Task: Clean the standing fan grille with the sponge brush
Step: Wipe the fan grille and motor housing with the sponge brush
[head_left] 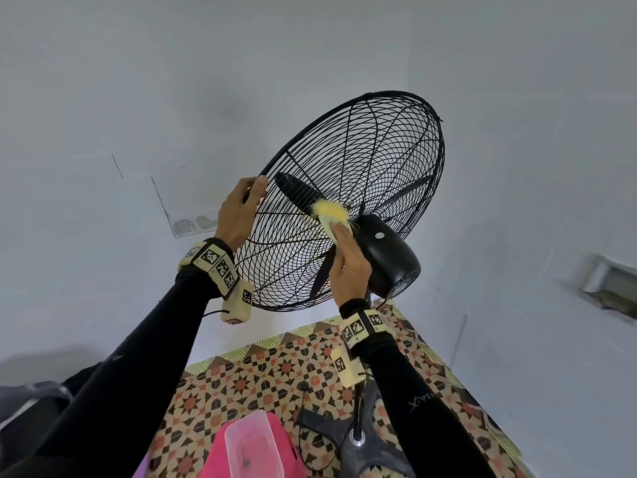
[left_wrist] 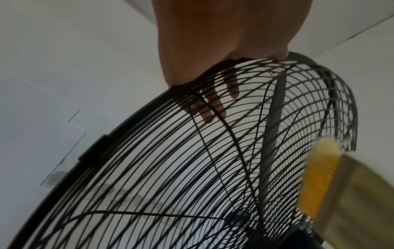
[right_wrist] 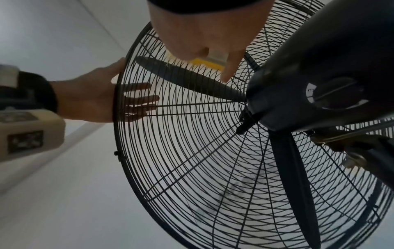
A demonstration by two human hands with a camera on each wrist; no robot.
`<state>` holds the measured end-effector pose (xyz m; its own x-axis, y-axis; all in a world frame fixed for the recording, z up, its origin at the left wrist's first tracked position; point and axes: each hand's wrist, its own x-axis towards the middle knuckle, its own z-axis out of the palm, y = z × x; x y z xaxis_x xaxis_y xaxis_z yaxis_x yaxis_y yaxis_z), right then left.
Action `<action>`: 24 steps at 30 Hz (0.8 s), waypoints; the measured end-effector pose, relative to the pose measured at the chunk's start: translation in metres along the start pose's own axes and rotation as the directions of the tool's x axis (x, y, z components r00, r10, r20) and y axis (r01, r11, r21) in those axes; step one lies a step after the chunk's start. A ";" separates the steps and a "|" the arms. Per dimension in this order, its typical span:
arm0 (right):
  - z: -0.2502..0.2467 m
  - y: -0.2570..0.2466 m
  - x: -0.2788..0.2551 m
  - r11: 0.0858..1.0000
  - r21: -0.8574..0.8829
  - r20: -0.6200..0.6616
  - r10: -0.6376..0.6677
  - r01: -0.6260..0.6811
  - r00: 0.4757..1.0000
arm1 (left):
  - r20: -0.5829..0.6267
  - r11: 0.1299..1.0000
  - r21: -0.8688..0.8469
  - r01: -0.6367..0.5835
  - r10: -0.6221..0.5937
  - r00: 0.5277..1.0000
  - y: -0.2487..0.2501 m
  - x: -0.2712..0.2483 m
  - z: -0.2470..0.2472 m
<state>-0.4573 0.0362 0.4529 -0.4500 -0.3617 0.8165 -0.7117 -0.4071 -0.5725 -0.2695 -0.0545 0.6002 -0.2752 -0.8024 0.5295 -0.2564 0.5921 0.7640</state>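
Standing fan grille [head_left: 362, 174]: black wire cage, round, tilted back, seen from the rear side; radial spokes crossed by fine concentric rings. Black blades [head_left: 300, 193] visible inside the cage. Black motor housing [head_left: 389, 257] at the rear centre, just right of the brush.

Sponge brush [head_left: 332, 215]: yellow head with pale frayed fibres, pale flat handle; head pressed against the rear wires near the hub, just beside the motor housing. Seen also in the left wrist view [left_wrist: 319, 176] as a blurred yellow block on a pale handle, low right.

Right hand [head_left: 350, 267]: wrapped round the brush handle, one finger laid along its back toward the head. In the right wrist view [right_wrist: 202, 33], fingers closed on the pale handle with the yellow head showing beyond them.

Left hand [head_left: 241, 212]: gripping the outer rim of the cage at its left edge, thumb [head_left: 260, 184] over the rim on the near side, fingers [right_wrist: 140, 99] spread flat against the far face of the wires. Left wrist view [left_wrist: 213, 42] shows the palm on the rim and fingertips behind the mesh.

Both wrists: black sleeves, cream bands with printed square markers.

Surroundings: pale grey walls [head_left: 138, 98]; patterned floor [head_left: 262, 381] in brown, red and cream; fan base and pole [head_left: 356, 432] below; pink container with a translucent lid [head_left: 253, 446] at the bottom edge.
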 end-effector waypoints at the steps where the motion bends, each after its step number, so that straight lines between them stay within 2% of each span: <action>1: 0.003 0.001 -0.001 1.000 0.018 0.026 0.003 -0.004 1.000 | 0.006 1.000 0.000 0.005 -0.005 1.000 0.000 0.000 -0.001; 5: -0.004 0.003 -0.031 0.994 0.020 0.241 -0.111 0.109 0.964 | 0.000 0.999 -0.019 0.026 -0.026 1.000 -0.008 0.000 -0.006; 6: -0.010 0.002 -0.031 0.994 0.022 0.224 -0.107 0.105 0.969 | 0.000 1.000 -0.020 0.023 -0.023 1.000 -0.009 0.000 -0.005; 8: -0.012 0.001 -0.021 0.999 0.023 0.061 -0.047 0.045 0.997 | -0.001 1.000 -0.016 0.009 -0.009 1.000 -0.007 -0.002 -0.003; 10: -0.004 0.006 -0.006 0.996 0.066 -0.061 0.059 -0.055 0.996 | -0.004 1.000 -0.006 0.001 -0.001 1.000 -0.003 -0.004 0.000; 11: 0.001 0.008 -0.002 0.993 0.080 -0.052 0.095 -0.091 0.994 | -0.004 1.000 -0.004 0.004 -0.004 1.000 -0.001 -0.004 0.000; 13: 0.007 0.010 -0.011 0.993 0.051 0.057 0.106 -0.109 0.993 | -0.002 1.000 -0.012 0.016 -0.016 1.000 -0.003 -0.003 -0.003; 15: 0.002 0.014 -0.025 0.998 0.003 0.178 0.060 -0.062 0.982 | -0.001 1.000 -0.019 0.022 -0.022 1.000 -0.007 -0.003 -0.006; 16: -0.004 0.016 -0.028 1.000 0.002 0.199 0.030 -0.031 0.980 | -0.001 1.000 -0.019 0.021 -0.021 1.000 -0.007 -0.003 -0.006; 17: -0.009 0.017 -0.026 1.000 0.013 0.187 0.011 -0.014 0.982 | -0.001 1.000 -0.019 0.019 -0.019 1.000 -0.007 -0.003 -0.005; 21: -0.012 0.013 0.002 0.998 0.048 -0.027 0.038 -0.036 0.999 | -0.011 1.000 -0.014 0.005 -0.006 1.000 -0.001 -0.006 0.000; 22: -0.009 0.010 0.004 0.996 0.055 -0.029 0.070 -0.068 0.997 | -0.012 1.000 -0.018 0.009 -0.009 1.000 -0.001 -0.006 0.001; 24: -0.003 0.009 -0.005 0.992 0.037 0.070 0.119 -0.122 0.990 | -0.017 0.999 -0.028 0.021 -0.022 1.000 -0.002 -0.005 -0.001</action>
<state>-0.4626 0.0366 0.4443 -0.4930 -0.4650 0.7353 -0.6313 -0.3904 -0.6701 -0.2663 -0.0518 0.5963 -0.2542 -0.8161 0.5189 -0.2365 0.5727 0.7849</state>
